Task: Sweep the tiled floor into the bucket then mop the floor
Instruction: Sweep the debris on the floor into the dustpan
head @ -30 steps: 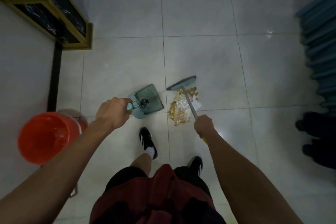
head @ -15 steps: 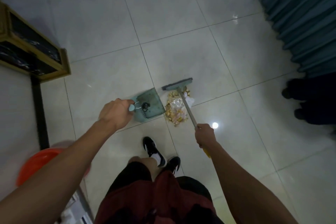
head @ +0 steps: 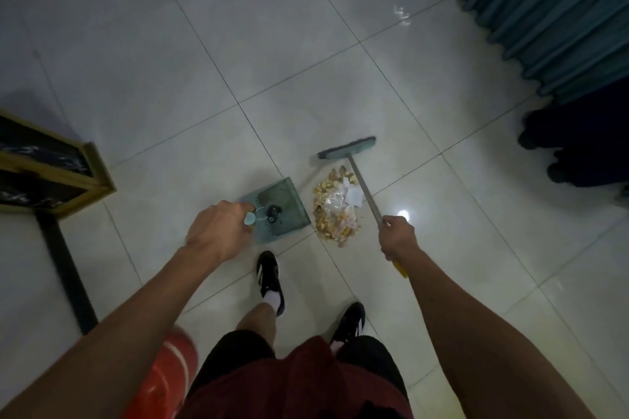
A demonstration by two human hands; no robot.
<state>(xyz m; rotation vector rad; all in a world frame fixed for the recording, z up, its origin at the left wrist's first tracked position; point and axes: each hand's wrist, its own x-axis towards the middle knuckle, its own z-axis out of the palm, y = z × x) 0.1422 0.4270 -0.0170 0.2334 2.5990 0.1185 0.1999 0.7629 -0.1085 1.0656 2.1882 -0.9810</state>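
A pile of yellowish scraps, a clear wrapper and white paper bits (head: 335,211) lies on the pale tiled floor (head: 272,44). My right hand (head: 397,237) grips the grey handle of a broom whose teal head (head: 347,148) rests on the floor just beyond the pile. My left hand (head: 218,230) grips the light-blue handle of a teal dustpan (head: 279,211), which sits flat on the floor to the left of the pile. An orange bucket (head: 163,381) shows partly at the bottom left, behind my left forearm.
A wood-framed dark table (head: 51,177) with a black leg stands at the left. Teal curtains (head: 544,10) hang at the upper right, with dark shoes (head: 571,153) on the floor below them. My two feet in black shoes (head: 269,275) stand just behind the dustpan.
The view has swung, so the bucket slid to the bottom left and the curtains came further in. The broom head now sits slightly farther beyond the pile. Both hands keep their grips.
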